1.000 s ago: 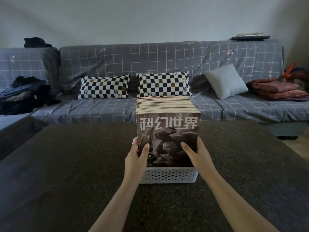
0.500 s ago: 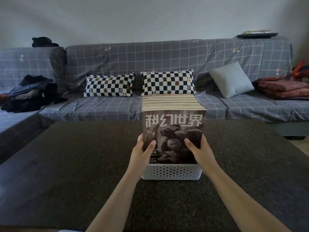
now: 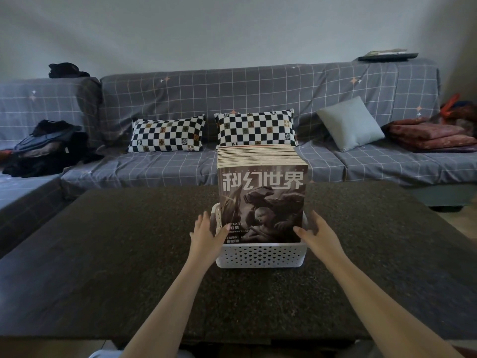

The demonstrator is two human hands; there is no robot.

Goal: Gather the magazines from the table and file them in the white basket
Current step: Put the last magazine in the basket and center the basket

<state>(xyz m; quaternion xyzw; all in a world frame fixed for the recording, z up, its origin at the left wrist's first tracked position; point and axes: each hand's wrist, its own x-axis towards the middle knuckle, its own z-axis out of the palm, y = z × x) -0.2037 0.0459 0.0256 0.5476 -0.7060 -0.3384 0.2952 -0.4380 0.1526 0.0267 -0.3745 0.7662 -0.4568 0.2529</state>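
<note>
The magazines [image 3: 260, 161] stand upright in a tight row inside the white basket [image 3: 260, 257], which sits on the dark speckled bench [image 3: 103, 254] near its middle. The front cover, with large white characters over a dark illustration, faces the camera. The left hand [image 3: 206, 237] is at the basket's left front corner, fingers spread and relaxed, its grip apart and clamped on nothing; whether the thumb touches the rim cannot be told. The right hand [image 3: 318, 235] is just beside the basket's right front corner, fingers likewise straight and apart, holding nothing. Behind the bench a grey checked sofa [image 3: 258, 89] carries two checkerboard pillows [image 3: 167, 134] and a plain grey cushion [image 3: 351, 124].
</note>
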